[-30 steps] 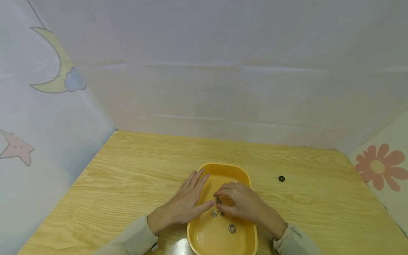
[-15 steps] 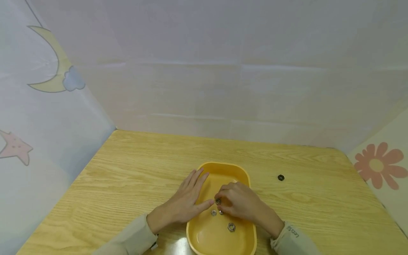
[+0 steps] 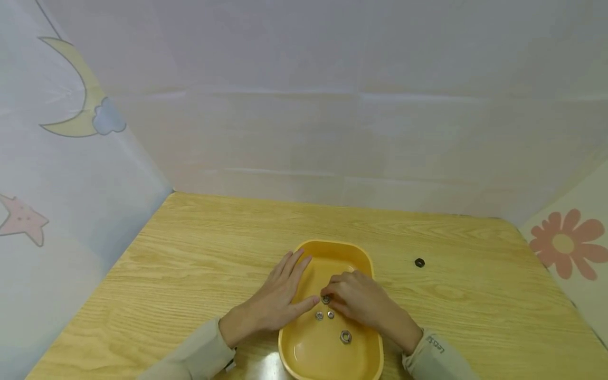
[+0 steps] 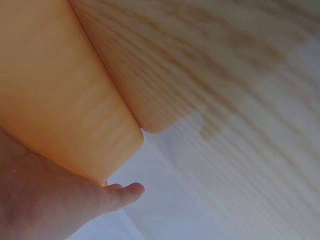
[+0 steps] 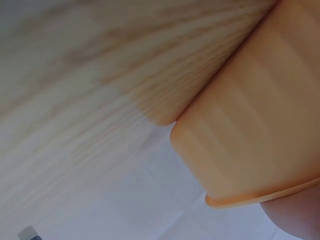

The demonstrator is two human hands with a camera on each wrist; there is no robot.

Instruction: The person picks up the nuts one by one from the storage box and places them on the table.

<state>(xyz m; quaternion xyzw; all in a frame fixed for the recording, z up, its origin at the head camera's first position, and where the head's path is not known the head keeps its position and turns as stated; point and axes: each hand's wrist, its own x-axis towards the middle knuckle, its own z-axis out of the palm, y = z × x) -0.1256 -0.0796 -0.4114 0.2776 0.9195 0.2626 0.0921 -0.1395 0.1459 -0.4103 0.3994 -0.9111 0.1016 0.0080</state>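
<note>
A person's hands work at a yellow tray (image 3: 309, 359) on a wood-grain counter (image 3: 190, 253). The left hand (image 3: 274, 304), fingers straight and spread, rests across the rim around 10 o'clock. The right hand (image 3: 359, 299), over the rim at 3 o'clock, pinches a metal nut (image 3: 325, 300) inside the tray. From that nut, 2 small nuts (image 3: 331, 315) lie at 6 o'clock, a larger nut (image 3: 345, 336) at 5. Outside the tray, at 2 o'clock: a dark nut (image 3: 419, 262)

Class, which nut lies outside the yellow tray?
The dark nut, on the wooden table to the right of the tray; the other nuts in view are within it.
</note>
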